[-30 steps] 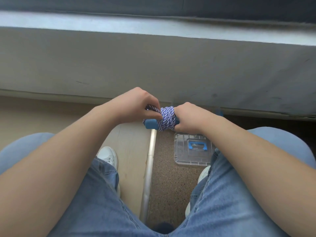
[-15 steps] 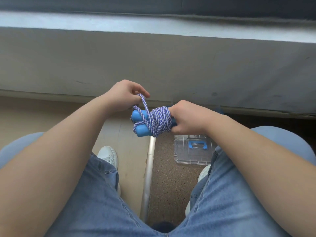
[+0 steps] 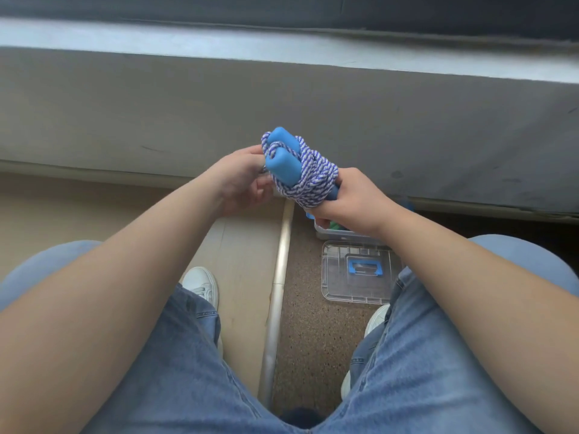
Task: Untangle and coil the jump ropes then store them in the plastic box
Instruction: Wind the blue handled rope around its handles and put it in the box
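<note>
Securing the last wrap on a coiled jump rope

Head view: the right hand (image 3: 354,203) is gripping the lower end of the jump rope (image 3: 308,180), fingers curled tight round its paired blue handles (image 3: 282,161), while the left hand (image 3: 242,180) is resting loosely curled against the bundle's side; whether it is pinching the cord, I cannot tell. The bundle is hanging in the air above the plastic box (image 3: 341,234), whose clear lid (image 3: 335,277) is lying just beside it on the floor. Keeping the cord taut while tucking the end should be stopping the coil springing loose.
</note>
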The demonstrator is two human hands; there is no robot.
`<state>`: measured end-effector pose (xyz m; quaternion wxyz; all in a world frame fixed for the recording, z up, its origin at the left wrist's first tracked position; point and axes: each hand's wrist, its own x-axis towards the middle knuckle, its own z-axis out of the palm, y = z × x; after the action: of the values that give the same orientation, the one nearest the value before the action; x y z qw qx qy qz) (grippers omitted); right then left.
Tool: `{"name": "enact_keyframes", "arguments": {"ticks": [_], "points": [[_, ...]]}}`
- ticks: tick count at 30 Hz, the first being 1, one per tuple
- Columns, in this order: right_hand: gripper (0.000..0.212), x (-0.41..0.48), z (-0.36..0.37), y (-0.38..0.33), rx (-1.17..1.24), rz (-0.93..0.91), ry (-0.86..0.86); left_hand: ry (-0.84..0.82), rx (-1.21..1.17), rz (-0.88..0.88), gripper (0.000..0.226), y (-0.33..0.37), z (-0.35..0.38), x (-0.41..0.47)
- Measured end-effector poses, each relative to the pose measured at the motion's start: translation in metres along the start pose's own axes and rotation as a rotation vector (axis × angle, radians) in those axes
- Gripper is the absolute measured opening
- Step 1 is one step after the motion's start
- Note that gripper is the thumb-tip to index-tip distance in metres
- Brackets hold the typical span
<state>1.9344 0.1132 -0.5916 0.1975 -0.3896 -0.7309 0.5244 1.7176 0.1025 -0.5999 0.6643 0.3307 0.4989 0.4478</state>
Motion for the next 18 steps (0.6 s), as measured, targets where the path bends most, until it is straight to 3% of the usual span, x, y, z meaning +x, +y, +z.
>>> {"name": "enact_keyframes", "arguments": {"ticks": [7,10,16,18], "points": [[0.008,0.007,0.004,0.000,0.129,0.066,-0.004,0.052,-0.050,0.125,0.034,0.004,0.003,-0.003],[0.021,0.010,0.003,0.003,0.175,0.063,0.010,0.022,-0.095,0.168,0.033,0.006,0.008,-0.005],[0.025,0.012,-0.001,0.010,-0.049,-0.032,0.029,-0.014,-0.129,0.218,0.029,0.007,0.013,-0.010],[0.023,0.012,-0.002,0.013,-0.121,-0.054,0.056,0.008,-0.196,0.187,0.037,0.011,0.020,-0.013]]}}
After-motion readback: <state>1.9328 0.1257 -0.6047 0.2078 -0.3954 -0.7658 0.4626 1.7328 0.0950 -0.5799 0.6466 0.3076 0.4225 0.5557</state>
